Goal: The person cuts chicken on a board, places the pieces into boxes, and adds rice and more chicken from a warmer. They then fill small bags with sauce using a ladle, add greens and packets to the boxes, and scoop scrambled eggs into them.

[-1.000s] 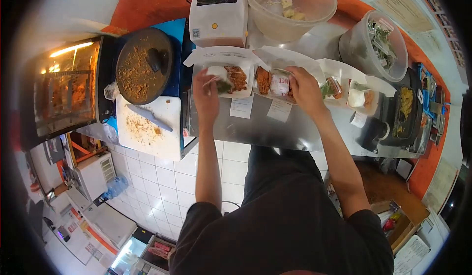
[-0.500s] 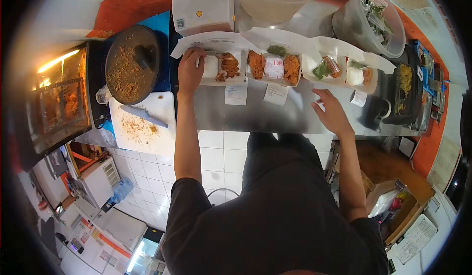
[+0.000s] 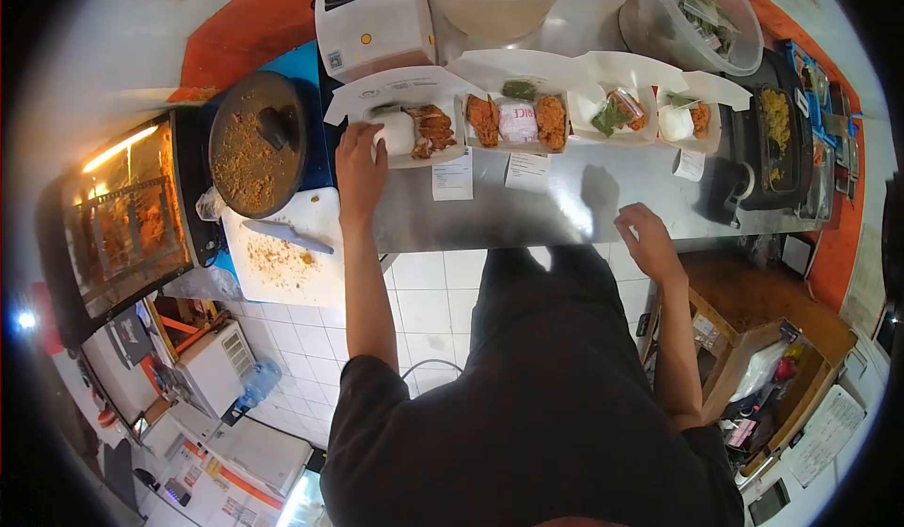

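Note:
My left hand (image 3: 362, 171) is at the left end of the leftmost white paper food box (image 3: 414, 157), its fingers curled over the side wall next to the white rice (image 3: 394, 135). Sliced fried chicken (image 3: 431, 131) lies to the right of the rice. My right hand (image 3: 650, 243) hangs at the counter's front edge, fingers apart and holding nothing. A second box holds a wrapped rice portion (image 3: 517, 122) between two pieces of fried chicken. Two smaller boxes with rice, chicken and greens (image 3: 614, 114) stand further right. All their lids are folded back.
A knife (image 3: 286, 236) lies on the crumb-covered cutting board (image 3: 264, 277) at left, below a round pan (image 3: 224, 174) and beside a lit display oven (image 3: 132, 216). Plastic tubs (image 3: 499, 14) and a label printer (image 3: 372, 32) stand behind the boxes. Paper slips (image 3: 453, 178) lie in front.
The camera view has shifted slightly. My left hand has come a little toward me, and the leftmost box sits slightly nearer. My right hand has drawn back from the counter toward its front edge.

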Demonstrator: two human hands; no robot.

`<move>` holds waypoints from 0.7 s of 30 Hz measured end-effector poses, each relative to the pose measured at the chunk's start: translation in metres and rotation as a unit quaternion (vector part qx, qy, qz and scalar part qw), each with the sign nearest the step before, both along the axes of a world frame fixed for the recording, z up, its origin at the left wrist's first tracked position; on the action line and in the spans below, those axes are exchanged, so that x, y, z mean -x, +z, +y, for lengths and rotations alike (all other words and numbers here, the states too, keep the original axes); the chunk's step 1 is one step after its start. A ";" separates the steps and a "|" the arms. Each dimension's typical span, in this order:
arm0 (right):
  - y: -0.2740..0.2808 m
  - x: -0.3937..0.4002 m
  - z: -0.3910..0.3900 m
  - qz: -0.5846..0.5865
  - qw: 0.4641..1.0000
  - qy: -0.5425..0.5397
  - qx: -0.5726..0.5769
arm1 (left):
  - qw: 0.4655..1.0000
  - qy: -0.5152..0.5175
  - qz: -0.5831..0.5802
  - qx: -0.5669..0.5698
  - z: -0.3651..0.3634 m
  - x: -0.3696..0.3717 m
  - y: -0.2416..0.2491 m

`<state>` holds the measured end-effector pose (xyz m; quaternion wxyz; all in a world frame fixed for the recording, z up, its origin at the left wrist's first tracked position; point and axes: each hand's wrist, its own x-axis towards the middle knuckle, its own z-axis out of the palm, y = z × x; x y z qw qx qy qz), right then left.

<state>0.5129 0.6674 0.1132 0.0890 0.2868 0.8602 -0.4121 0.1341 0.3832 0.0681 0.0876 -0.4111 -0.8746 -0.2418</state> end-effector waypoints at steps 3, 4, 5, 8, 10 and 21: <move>-0.012 -0.016 -0.002 0.036 0.999 0.007 -0.005 | 0.987 0.063 -0.146 -0.023 -0.020 -0.026 0.009; -0.014 -0.019 -0.003 0.025 0.999 0.025 -0.025 | 0.987 0.064 -0.144 -0.022 -0.025 -0.039 0.010; -0.015 -0.022 -0.004 0.015 0.998 0.044 -0.045 | 0.976 0.088 -0.199 -0.012 -0.028 -0.055 0.010; -0.018 -0.028 -0.007 -0.018 0.999 0.026 -0.025 | 0.934 0.133 -0.325 0.070 -0.030 -0.096 -0.013; -0.019 -0.030 -0.007 -0.012 0.999 0.014 -0.030 | 0.910 0.073 -0.404 0.063 -0.023 -0.126 -0.028; -0.029 -0.104 0.014 0.024 0.999 -0.025 0.005 | 0.831 -0.265 -0.446 0.200 0.094 -0.252 -0.015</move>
